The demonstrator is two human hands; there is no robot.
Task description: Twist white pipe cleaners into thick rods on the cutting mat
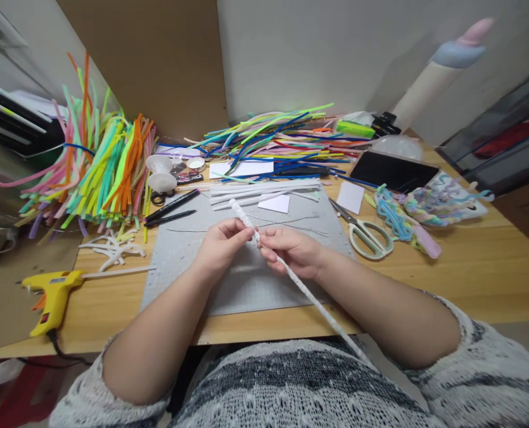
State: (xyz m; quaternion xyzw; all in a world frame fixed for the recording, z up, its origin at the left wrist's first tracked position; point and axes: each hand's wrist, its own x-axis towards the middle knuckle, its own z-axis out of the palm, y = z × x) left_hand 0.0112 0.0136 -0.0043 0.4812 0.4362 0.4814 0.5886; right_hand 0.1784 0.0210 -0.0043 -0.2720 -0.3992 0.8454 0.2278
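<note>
A long white pipe cleaner (311,294) runs slantwise through both hands, its upper end coiled and thicker, its lower end trailing toward my lap. My left hand (224,241) pinches the coiled part between thumb and fingers. Just to its right, my right hand (293,249) is closed on the same pipe cleaner below the coil. Both hands are held above a grey cutting mat (246,291). Beyond them on the mat lie several straight white pipe cleaners (264,191), a small white card (274,203) and thin bare wires (291,223).
Scissors (371,238) lie right of the mat, near a dark-screened phone (393,170) and twisted pastel pieces (393,214). On the left are a yellow glue gun (54,297), black pens (173,208) and bundled coloured pipe cleaners (99,160). More loose pipe cleaners (282,139) pile up behind.
</note>
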